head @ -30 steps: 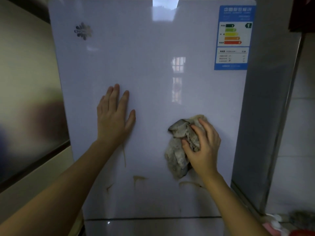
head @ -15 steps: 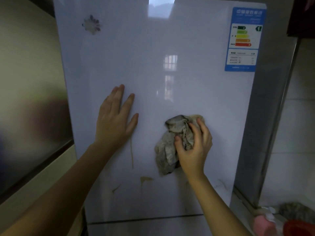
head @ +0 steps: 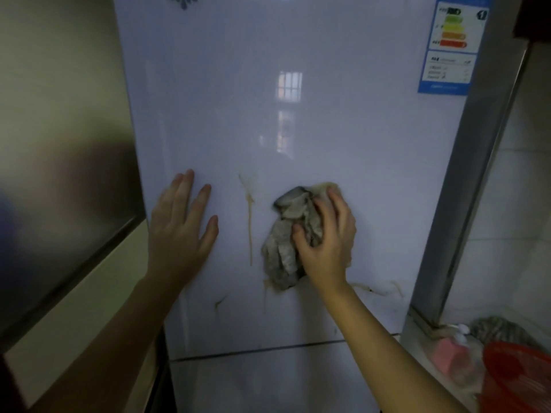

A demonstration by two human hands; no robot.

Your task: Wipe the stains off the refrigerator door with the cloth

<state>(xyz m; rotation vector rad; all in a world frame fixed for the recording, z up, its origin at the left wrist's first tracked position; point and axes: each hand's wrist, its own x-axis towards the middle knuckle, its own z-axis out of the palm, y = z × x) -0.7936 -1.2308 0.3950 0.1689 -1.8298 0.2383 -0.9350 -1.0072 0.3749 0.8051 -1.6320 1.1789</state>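
Leftward across the refrigerator door [head: 328, 129] the cloth [head: 283, 251] has been carried since half a second ago, so that it now lies just beside the long drip [head: 250, 231]. The left hand [head: 179, 231] has been drawn off to the left of that drip, whose upper end is thereby uncovered.

The cloth is bunched into a grey wad and pressed against the lower middle of the door by the right hand [head: 328, 245]. Its fingers [head: 340, 210] are curled over the wad, the thumb is dug into the folds, and a loose tail is left hanging below the palm. The left fingers [head: 186, 189] are held straight and slightly spread, flat on the glossy panel.

Several stains are not yet dealt with: the long drip, a short run [head: 265, 293] under the cloth's tail, a small tick [head: 219, 302] lower left, and thin smears [head: 377, 289] lower right.

Smearing is judged the chief risk. If the drip is crossed sideways with an already soiled face of the wad, the residue could be spread into a wider film instead of being lifted. The dangling tail could also be dragged through the short run and streaks left behind it. The faint lower smears could be missed altogether, since they are partly hidden by the right forearm. A print could be left on the gloss where the left palm is braced.

Further out, an energy label [head: 447, 55] is stuck at the upper right, well apart from the strokes. A red basin [head: 518, 380] sits low at the right.
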